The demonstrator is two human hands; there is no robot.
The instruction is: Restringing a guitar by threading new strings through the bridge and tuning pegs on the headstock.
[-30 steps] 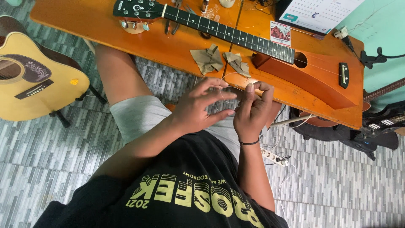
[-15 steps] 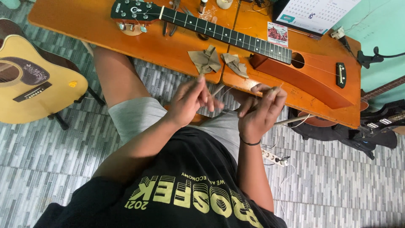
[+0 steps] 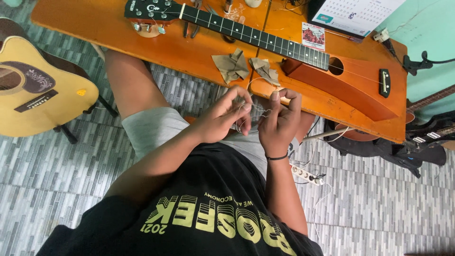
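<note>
Just near the edge of the orange table (image 3: 142, 42), above my lap, my left hand (image 3: 222, 118) and right hand (image 3: 279, 121) both pinch a thin coiled string (image 3: 246, 116) between thumb and fingertips. It looks light, springy and slippery, likely to uncoil or kink, so I judge it best held at the loops. The small guitar (image 3: 350, 80) lies far across the table, beside two crumpled cloths (image 3: 232, 66).

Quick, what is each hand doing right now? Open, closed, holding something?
Left hand: closed, fingers pinching a thin coiled string.
Right hand: closed, pinching the same string at its other side.
</note>
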